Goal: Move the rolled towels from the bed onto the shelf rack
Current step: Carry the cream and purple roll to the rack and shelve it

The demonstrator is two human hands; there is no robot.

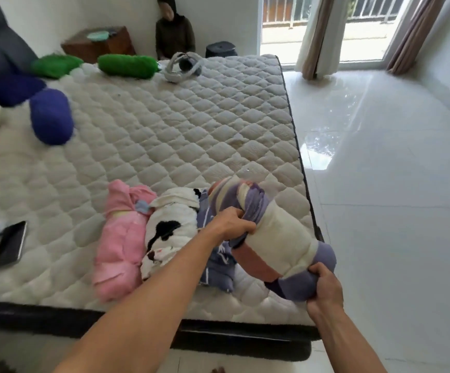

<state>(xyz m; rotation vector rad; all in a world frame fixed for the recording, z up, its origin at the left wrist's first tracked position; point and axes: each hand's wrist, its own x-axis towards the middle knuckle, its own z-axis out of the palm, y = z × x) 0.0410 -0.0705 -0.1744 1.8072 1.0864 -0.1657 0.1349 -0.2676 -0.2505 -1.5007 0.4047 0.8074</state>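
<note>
A purple, cream and pink striped rolled towel [277, 238] is lifted slightly above the near right corner of the bed [164, 135]. My left hand [231, 224] grips its middle from the left. My right hand [326, 286] holds its near purple end from below. Beside it on the mattress lie a blue patterned rolled towel [218, 267], a white and black rolled towel [170, 232] and a pink rolled towel [121, 243]. No shelf rack is in view.
A phone [10, 244] lies at the near left. A blue roll [50, 117], two green rolls [127, 65] and a headset [183, 65] sit further back. A person [174, 33] sits against the far wall. Glossy tiled floor [393, 184] lies to the right.
</note>
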